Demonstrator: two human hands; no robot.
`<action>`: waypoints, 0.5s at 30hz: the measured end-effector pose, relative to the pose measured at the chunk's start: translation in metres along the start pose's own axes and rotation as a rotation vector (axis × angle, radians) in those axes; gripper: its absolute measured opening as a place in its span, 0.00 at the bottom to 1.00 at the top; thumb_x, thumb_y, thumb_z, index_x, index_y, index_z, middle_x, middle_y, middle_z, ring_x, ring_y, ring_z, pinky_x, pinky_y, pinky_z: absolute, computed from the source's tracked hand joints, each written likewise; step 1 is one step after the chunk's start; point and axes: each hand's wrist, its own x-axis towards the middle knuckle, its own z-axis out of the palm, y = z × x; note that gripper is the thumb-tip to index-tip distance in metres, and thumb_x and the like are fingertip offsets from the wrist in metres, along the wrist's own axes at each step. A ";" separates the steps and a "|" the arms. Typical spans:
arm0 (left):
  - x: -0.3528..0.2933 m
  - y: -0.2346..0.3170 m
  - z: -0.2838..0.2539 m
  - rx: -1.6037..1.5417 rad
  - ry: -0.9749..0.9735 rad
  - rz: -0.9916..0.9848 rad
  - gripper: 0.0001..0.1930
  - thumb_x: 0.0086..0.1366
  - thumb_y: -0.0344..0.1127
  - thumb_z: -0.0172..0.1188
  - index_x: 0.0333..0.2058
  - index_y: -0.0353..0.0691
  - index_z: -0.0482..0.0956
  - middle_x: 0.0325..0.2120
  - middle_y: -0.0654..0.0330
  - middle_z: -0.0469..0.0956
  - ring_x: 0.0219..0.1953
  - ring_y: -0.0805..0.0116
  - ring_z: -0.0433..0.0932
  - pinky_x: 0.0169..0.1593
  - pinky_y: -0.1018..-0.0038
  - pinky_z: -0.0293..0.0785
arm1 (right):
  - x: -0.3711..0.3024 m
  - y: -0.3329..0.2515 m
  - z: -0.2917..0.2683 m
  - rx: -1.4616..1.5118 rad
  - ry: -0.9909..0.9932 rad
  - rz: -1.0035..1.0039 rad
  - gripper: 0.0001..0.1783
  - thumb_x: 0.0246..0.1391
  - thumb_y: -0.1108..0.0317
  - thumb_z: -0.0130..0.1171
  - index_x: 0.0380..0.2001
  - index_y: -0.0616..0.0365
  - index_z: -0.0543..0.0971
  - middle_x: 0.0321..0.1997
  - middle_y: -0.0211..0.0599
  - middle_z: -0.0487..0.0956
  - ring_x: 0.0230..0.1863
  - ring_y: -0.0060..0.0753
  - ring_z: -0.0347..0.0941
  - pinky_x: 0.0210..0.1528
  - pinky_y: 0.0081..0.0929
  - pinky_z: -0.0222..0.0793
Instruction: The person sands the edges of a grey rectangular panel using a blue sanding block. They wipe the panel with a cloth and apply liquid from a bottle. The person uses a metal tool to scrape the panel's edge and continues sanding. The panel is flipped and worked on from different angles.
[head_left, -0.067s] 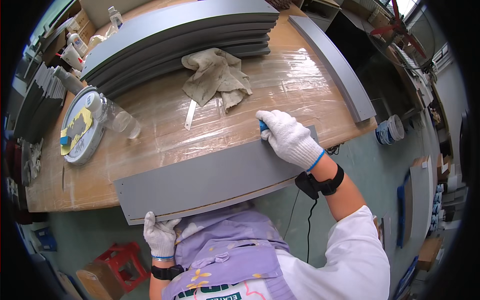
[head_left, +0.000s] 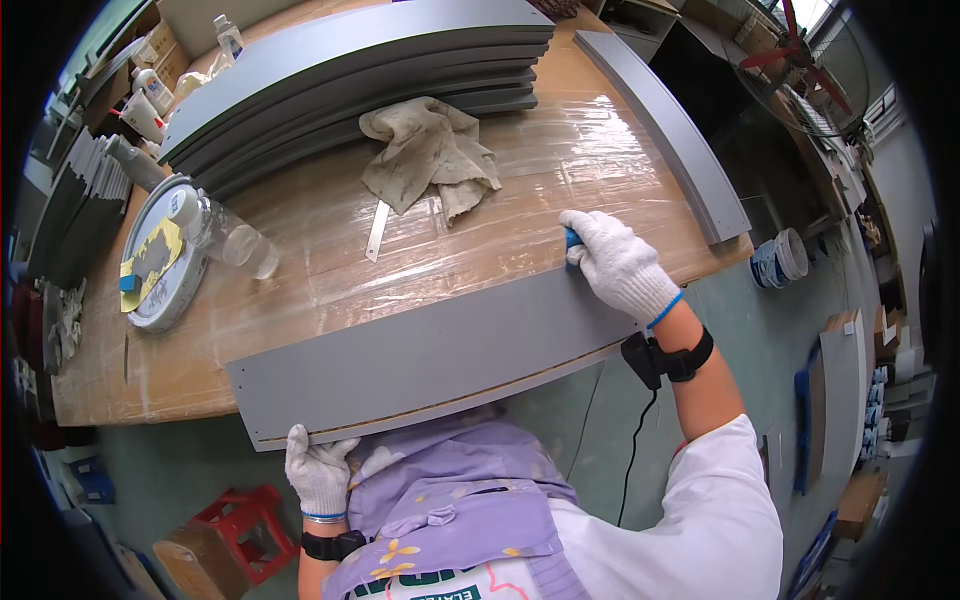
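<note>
A long grey board [head_left: 420, 355] lies across the table's near edge, with a narrow brown groove along its near side. My left hand [head_left: 320, 470], in a white knit glove, grips the board's near edge by the left corner. At the board's right end my right hand [head_left: 622, 262], gloved the same way, is closed round a small blue block [head_left: 572, 246] at the far edge. The glove hides most of that block and the board's right end. Beyond the board lie a crumpled grey-beige rag [head_left: 428, 155] and a flat pale strip [head_left: 377, 232].
A stack of grey boards [head_left: 370, 60] stands at the back, and another grey board [head_left: 670, 130] lies along the right edge. At left, a clear bottle [head_left: 235, 240] leans on a round lid [head_left: 160, 305] carrying a yellow sheet [head_left: 165, 250] and another blue block [head_left: 130, 284].
My right hand has slid rightward along the board's far edge with the blue block. My left hand and the board have stayed in place.
</note>
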 end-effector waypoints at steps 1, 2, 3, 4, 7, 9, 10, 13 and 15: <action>-0.016 -0.046 0.006 -0.085 0.022 -0.042 0.15 0.73 0.38 0.48 0.52 0.36 0.70 0.47 0.49 0.78 0.44 0.48 0.82 0.36 0.52 0.88 | -0.009 0.042 -0.033 -0.131 -0.028 0.050 0.18 0.59 0.69 0.52 0.54 0.52 0.72 0.46 0.47 0.76 0.50 0.53 0.74 0.50 0.46 0.73; -0.013 -0.043 0.006 -0.073 0.010 -0.038 0.14 0.73 0.38 0.48 0.52 0.37 0.70 0.46 0.49 0.78 0.43 0.48 0.83 0.36 0.51 0.88 | -0.014 0.065 -0.040 -0.160 -0.006 0.129 0.18 0.59 0.69 0.52 0.54 0.53 0.73 0.46 0.47 0.77 0.50 0.54 0.74 0.51 0.46 0.72; -0.011 -0.040 0.007 -0.062 -0.003 -0.037 0.14 0.73 0.38 0.48 0.51 0.37 0.70 0.46 0.49 0.78 0.43 0.48 0.83 0.36 0.51 0.88 | -0.019 0.079 -0.043 -0.191 0.015 0.209 0.18 0.59 0.68 0.52 0.54 0.53 0.73 0.46 0.47 0.77 0.50 0.54 0.74 0.52 0.46 0.72; -0.010 -0.037 0.007 -0.056 0.010 -0.038 0.14 0.73 0.38 0.48 0.51 0.37 0.70 0.46 0.50 0.78 0.43 0.48 0.83 0.36 0.51 0.88 | -0.018 0.082 -0.044 -0.187 0.049 0.221 0.18 0.60 0.68 0.52 0.54 0.53 0.73 0.47 0.48 0.77 0.51 0.54 0.74 0.53 0.46 0.71; -0.008 -0.028 0.006 -0.036 0.026 -0.031 0.13 0.73 0.38 0.47 0.50 0.38 0.71 0.46 0.50 0.78 0.43 0.47 0.83 0.36 0.50 0.88 | -0.017 0.079 -0.044 -0.119 0.104 0.239 0.19 0.60 0.67 0.53 0.54 0.54 0.73 0.49 0.48 0.77 0.52 0.55 0.74 0.55 0.45 0.71; -0.006 -0.021 0.004 -0.019 0.006 -0.015 0.13 0.73 0.38 0.47 0.49 0.38 0.71 0.45 0.51 0.79 0.43 0.47 0.83 0.36 0.50 0.87 | -0.015 0.066 -0.033 0.003 0.078 0.225 0.19 0.60 0.67 0.53 0.54 0.54 0.73 0.50 0.48 0.77 0.53 0.55 0.73 0.56 0.44 0.70; -0.005 -0.019 0.006 -0.013 0.012 -0.013 0.12 0.73 0.38 0.48 0.49 0.38 0.71 0.45 0.51 0.79 0.43 0.48 0.83 0.36 0.50 0.87 | -0.013 0.062 -0.025 -0.007 0.079 0.204 0.19 0.59 0.67 0.53 0.55 0.54 0.73 0.52 0.49 0.77 0.54 0.55 0.73 0.56 0.45 0.70; -0.005 -0.014 0.009 -0.002 0.023 -0.005 0.12 0.73 0.39 0.49 0.48 0.38 0.72 0.45 0.51 0.79 0.42 0.48 0.83 0.36 0.51 0.87 | -0.009 0.029 -0.010 0.022 0.055 0.211 0.20 0.59 0.67 0.53 0.55 0.55 0.73 0.52 0.49 0.77 0.54 0.55 0.73 0.54 0.46 0.71; -0.004 -0.014 0.008 -0.001 0.009 -0.009 0.12 0.72 0.39 0.50 0.48 0.38 0.73 0.45 0.51 0.79 0.42 0.48 0.83 0.35 0.52 0.87 | -0.009 0.002 0.004 0.142 0.088 0.044 0.20 0.59 0.67 0.54 0.55 0.55 0.72 0.51 0.50 0.76 0.53 0.56 0.73 0.53 0.47 0.72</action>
